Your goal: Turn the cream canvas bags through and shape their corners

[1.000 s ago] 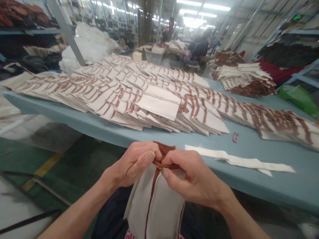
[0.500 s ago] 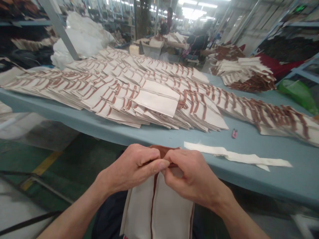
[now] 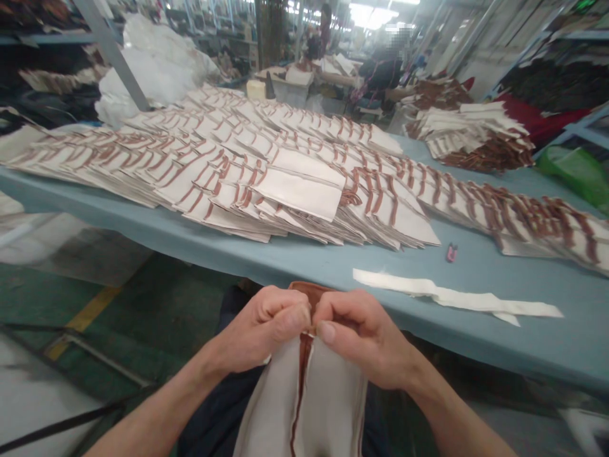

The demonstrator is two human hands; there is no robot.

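Note:
A sewn piece of off-white fabric (image 3: 333, 393) with a brown seam down its middle and a brown top edge hangs over my lap. My left hand (image 3: 273, 324) pinches its top edge just left of the seam. On the other side of the seam, my right hand (image 3: 364, 333) grips the same edge between thumb and bent fingers. The fingertips of both hands almost meet at the top of the seam. Behind them a brown flap (image 3: 309, 291) sticks up. The fingers cover part of the edge.
Rows of similar off-white and brown pieces (image 3: 299, 184) overlap along the blue table (image 3: 333, 263). White fabric strips (image 3: 457, 295) and small pink thread snips (image 3: 451, 252) lie at the right. Farther back are another fabric stack (image 3: 476, 136), a green bag (image 3: 573, 171) and a person (image 3: 380, 73).
My hands have moved slightly lower and their fingertips have parted a little at the seam. The fabric's top now bends more around the seam, and more of the brown flap shows.

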